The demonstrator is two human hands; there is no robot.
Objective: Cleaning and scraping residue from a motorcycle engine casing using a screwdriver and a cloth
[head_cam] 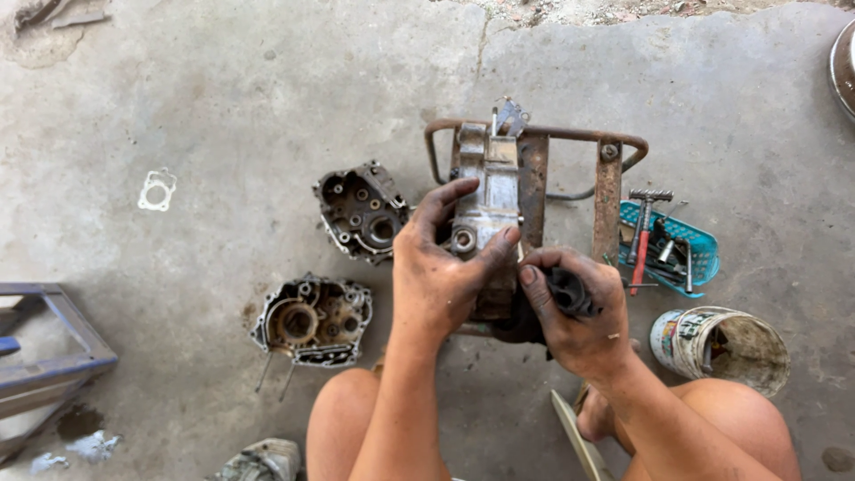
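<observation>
Engine case (485, 191): stands on the rusty frame (608, 191) on the concrete floor; judged heavy, rigid, greasy.
Long axis: runs away from the person.
Left hand (438, 272): grip spread wide, clasping the case's near end.
Right hand (579, 312): closed around a dark gear part (567, 292).
Best hold: case flanks, judged.

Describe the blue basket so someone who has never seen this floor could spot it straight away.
Start at the rusty metal frame in the middle of the concrete floor. Just right of its right upright lies the blue basket, a shallow turquoise plastic tray with latticed sides, holding hand tools. Unlike the dirty round bucket below it, it is rectangular and brightly coloured.
</observation>
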